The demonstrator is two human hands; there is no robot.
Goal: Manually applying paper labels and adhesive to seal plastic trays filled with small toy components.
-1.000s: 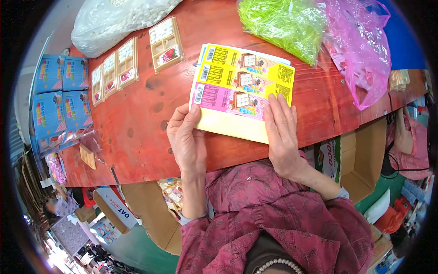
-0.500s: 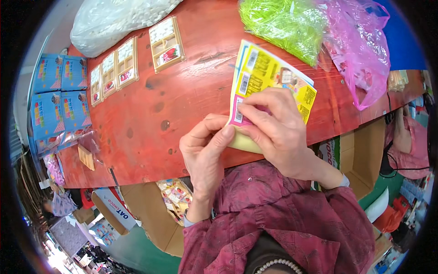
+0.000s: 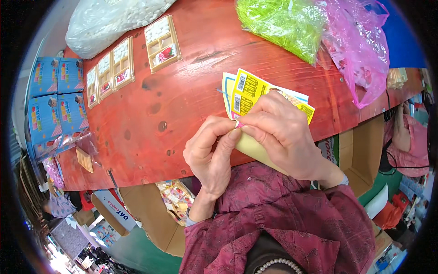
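Observation:
A yellow printed label sheet [image 3: 248, 84] with barcodes is pinched between both hands, above the table's near edge. Its lower part curls toward me and shows a pale yellow back [image 3: 258, 153]. My left hand [image 3: 211, 153] is closed, thumb against index finger, at the sheet's left edge. Thumb and fingers of my right hand [image 3: 287, 137] pinch the sheet just beside it and cover part of the print. Between the fingertips a small pink and white bit [image 3: 238, 123] sticks up. White and blue-edged sheets [image 3: 227, 93] show behind the yellow one.
Wooden trays with white pieces and red-pictured cards [image 3: 163, 43] lie at the far left, beside a bag of white pieces [image 3: 114, 25]. Blue boxes [image 3: 43, 114] stack at the left edge. Green shredded filler [image 3: 283, 25] and a pink plastic bag [image 3: 358, 50] lie far right.
The label sheet has tilted down and curled more toward me, with more of its pale back showing. My fingertips have come together on its edge, where the pink part is now folded.

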